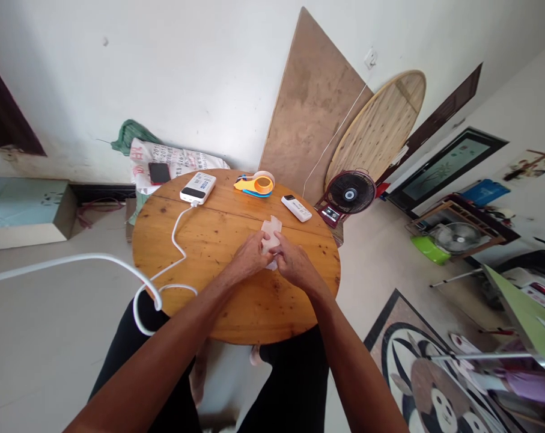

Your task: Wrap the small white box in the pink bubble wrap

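Over the middle of the round wooden table (222,240), both hands hold a thin, whitish, crumpled sheet (271,233); whether it is paper or plastic I cannot tell. My left hand (253,254) grips its left side with curled fingers. From the right, my right hand (292,257) closes on its lower part, fingers pressed close to the left ones. The sheet's upper end sticks out beyond the fingers, and a small piece shows below them. Part of it is hidden by the hands.
On the table are a white power bank (198,188) with a white cable (175,240), an orange-and-blue tape dispenser (255,184) and a slim white device (296,208). The cable loops over the left edge. Behind stand a printed sack (182,157), a wooden board (308,90) and a fan (350,193).
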The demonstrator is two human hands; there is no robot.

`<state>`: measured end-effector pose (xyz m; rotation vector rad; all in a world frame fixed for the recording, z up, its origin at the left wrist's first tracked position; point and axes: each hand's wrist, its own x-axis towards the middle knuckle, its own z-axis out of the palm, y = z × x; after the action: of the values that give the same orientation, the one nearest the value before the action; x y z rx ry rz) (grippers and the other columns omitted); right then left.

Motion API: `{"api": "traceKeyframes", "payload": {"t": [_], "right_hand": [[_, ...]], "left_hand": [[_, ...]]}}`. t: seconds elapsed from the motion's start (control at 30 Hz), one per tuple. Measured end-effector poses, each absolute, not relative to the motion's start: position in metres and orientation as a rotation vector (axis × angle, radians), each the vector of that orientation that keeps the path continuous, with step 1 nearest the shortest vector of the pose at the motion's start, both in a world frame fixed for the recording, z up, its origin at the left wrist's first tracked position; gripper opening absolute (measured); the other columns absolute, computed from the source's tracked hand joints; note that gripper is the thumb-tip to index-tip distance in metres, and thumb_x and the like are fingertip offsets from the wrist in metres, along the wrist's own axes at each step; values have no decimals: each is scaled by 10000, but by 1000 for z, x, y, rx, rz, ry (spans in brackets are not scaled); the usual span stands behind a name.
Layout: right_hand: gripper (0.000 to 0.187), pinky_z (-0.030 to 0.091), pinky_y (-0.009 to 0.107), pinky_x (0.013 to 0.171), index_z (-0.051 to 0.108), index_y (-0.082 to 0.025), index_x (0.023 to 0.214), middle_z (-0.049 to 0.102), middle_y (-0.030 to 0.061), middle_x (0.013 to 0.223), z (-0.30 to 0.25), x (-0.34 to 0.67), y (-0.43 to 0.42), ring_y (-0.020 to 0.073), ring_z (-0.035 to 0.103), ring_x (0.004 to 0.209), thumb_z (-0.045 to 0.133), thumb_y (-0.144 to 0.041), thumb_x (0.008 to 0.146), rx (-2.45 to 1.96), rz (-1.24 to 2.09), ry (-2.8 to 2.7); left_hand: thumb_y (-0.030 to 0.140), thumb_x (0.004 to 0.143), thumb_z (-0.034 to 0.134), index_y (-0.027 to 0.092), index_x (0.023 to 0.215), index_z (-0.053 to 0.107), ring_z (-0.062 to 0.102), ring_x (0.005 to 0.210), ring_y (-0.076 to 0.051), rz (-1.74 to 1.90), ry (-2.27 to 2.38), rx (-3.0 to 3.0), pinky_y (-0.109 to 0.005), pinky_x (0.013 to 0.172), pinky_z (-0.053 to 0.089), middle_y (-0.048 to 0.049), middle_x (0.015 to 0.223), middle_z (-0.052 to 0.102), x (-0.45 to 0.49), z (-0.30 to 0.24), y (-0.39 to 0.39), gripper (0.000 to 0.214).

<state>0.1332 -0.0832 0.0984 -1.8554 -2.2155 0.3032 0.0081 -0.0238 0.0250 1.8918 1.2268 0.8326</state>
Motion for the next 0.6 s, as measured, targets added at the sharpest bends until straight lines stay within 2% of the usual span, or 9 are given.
{"api": "traceKeyframes", "payload": {"t": [0.2,0.37,0.47,0.6], "right_hand": [[597,402,321,861,330,-172,1376,682,70,1117,95,134,-90,205,620,1007,400,-49,797,-1830,254,-2256],[677,358,382,880,344,-104,1371,678,140,1046,86,111,-100,249,607,945,452,-29,707,-1968,-50,-2320],[727,336,416,915,348,-64,1380,663,187,1048,81,98,-105,275,589,965,479,-23,666,-2011,-163,-2305],[645,383,397,899,440,-140,1335,678,137,1045,79,112,-101,246,606,942,457,-29,700,-1864,49,-2185]], "left_hand": [[310,763,580,230,1174,560,541,890,-210,926,1115,2030,-328,779,454,-58,932,551,6,26,-25,419],[243,749,558,184,922,667,517,927,-220,888,1041,2120,-330,813,451,-69,896,569,6,26,-23,213],[265,759,547,166,872,685,518,941,-218,865,1031,2084,-323,826,452,-81,918,580,5,27,-23,204],[246,745,540,166,879,698,525,950,-216,868,1043,2068,-326,844,456,-75,911,585,4,29,-25,222]]}}
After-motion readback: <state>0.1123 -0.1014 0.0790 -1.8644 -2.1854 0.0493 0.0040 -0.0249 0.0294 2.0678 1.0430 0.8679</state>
